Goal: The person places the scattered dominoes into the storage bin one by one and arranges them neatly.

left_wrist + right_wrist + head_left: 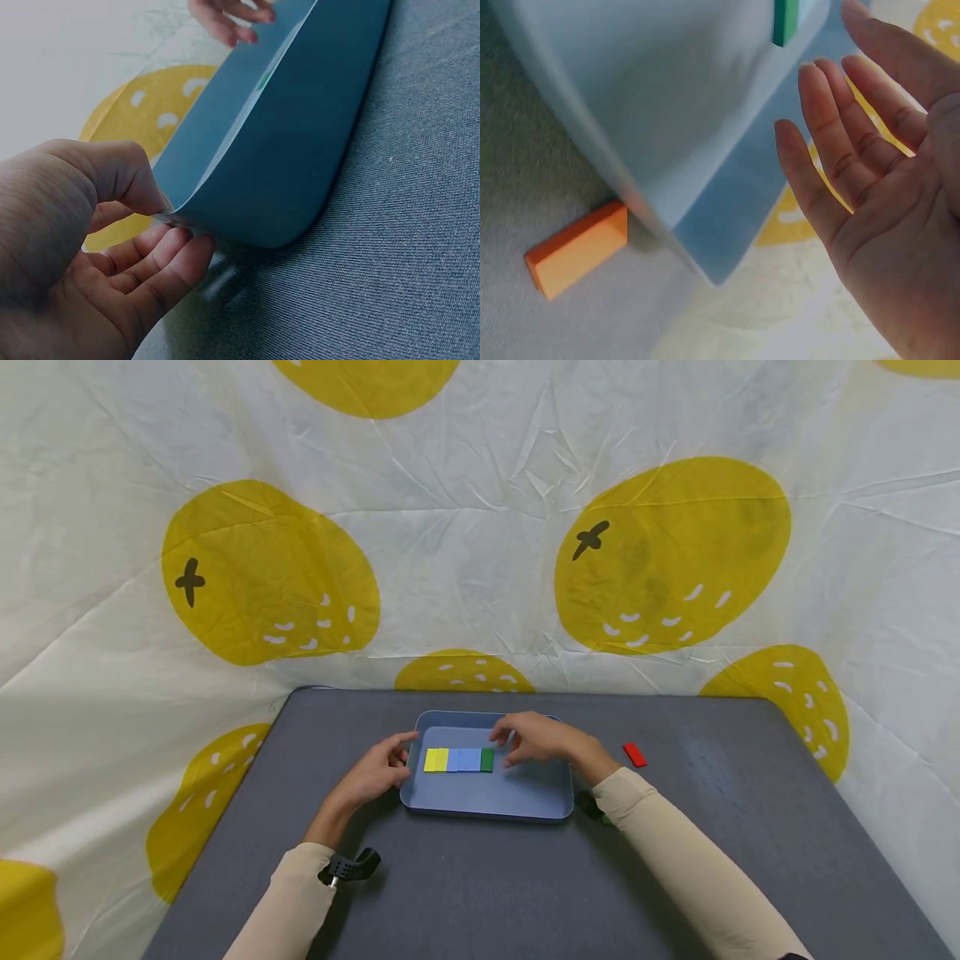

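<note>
A blue tray (487,802) lies on the table. Inside it, a row of flat blocks runs left to right: yellow blocks (436,760), light blue blocks (463,760) and a dark green block (487,761) at the right end. My left hand (378,768) pinches the tray's left rim, the thumb and bent fingers meeting at the wall in the left wrist view. Over the tray's right part hovers my right hand (536,737), its fingers loosely extended near the green block (784,21) and holding nothing. A red block (634,755), orange-looking in the right wrist view, lies outside the tray.
The dark grey table (480,893) reaches back to a white curtain (465,568) printed with big yellow fruit shapes. A black wrist device (352,865) sits on the left wrist. Under the right wrist is another dark item (588,806), partly hidden by the sleeve.
</note>
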Tool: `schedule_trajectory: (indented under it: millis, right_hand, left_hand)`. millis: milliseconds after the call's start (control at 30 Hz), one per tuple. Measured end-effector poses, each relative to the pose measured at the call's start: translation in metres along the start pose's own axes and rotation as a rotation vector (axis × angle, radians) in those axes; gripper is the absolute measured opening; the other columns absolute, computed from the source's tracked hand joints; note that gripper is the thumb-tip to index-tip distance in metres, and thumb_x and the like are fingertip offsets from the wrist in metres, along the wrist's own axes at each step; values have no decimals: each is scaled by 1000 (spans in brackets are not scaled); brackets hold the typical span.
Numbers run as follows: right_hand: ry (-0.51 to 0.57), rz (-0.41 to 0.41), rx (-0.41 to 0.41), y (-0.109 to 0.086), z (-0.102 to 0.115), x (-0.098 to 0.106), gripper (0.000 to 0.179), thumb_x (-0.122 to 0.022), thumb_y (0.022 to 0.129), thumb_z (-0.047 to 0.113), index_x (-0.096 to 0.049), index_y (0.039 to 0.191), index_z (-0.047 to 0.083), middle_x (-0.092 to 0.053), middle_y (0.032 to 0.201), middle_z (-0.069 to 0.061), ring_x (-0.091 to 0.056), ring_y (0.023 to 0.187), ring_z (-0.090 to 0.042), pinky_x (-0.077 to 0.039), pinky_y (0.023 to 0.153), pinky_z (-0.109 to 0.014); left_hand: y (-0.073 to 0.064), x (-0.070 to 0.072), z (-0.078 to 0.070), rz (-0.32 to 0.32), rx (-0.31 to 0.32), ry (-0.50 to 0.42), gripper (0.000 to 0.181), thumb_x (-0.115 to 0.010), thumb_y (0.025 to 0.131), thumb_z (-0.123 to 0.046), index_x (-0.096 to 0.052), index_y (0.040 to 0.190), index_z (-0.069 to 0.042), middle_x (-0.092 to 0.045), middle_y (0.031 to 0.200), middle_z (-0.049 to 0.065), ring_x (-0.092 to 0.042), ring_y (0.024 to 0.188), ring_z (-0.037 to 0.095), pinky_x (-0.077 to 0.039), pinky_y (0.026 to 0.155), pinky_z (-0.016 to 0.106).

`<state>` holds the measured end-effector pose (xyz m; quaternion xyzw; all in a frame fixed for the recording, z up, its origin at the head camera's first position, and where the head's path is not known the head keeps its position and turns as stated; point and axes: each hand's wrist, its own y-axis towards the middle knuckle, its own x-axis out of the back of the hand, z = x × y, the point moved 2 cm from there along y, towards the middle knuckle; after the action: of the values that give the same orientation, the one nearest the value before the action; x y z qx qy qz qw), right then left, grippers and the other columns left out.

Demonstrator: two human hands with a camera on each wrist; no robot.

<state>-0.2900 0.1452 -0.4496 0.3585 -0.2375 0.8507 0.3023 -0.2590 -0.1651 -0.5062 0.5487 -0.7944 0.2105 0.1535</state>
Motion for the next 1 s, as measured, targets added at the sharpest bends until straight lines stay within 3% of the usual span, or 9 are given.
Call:
schedule_trajectory:
  millis: [200,533,667,833,1000]
  right_hand:
    - [63,-27,22,-18,-7,10,43,-77,90,15,-64,129,4,-66,122,-14,-66,100,-18,-54,91,-36]
    - [84,-68,45,-52,-16,15,39,-75,91,14,-65,128,7,-66,117,-16,-67,96,-18,-52,95,-51]
    - [84,-79,28,-62,-20,15,38,-74,91,11,-65,128,6,-65,117,-17,-66,95,-19,-54,91,-44]
    - [110,-94,6,-76,-28,16,37,-74,91,8,-65,126,8,-65,117,-17,-65,93,-20,-56,77,-34]
    - [122,-108,35,-90,-35,16,35,-75,90,6,-66,124,6,-66,118,-19,-66,96,-27,-55,89,-49]
  left_hand:
    - [2,0,0,1,0,3,66,-59,88,3,-44,152,-5,-51,106,16,-51,84,23,-52,66,33]
    - [-1,-1,-6,-4,-7,-9,65,-58,87,5,-44,151,-1,-51,107,21,-51,83,25,-53,68,42]
    - [1,0,0,-3,-7,-11,65,-59,88,3,-45,151,-5,-51,105,17,-51,84,24,-52,67,36]
    - [0,0,-1,1,-2,-10,66,-59,88,3,-44,152,-5,-50,104,15,-51,83,23,-53,67,36]
    - [-1,0,-2,-4,2,-15,66,-59,88,2,-45,152,-6,-51,104,15,-51,84,23,-53,67,36]
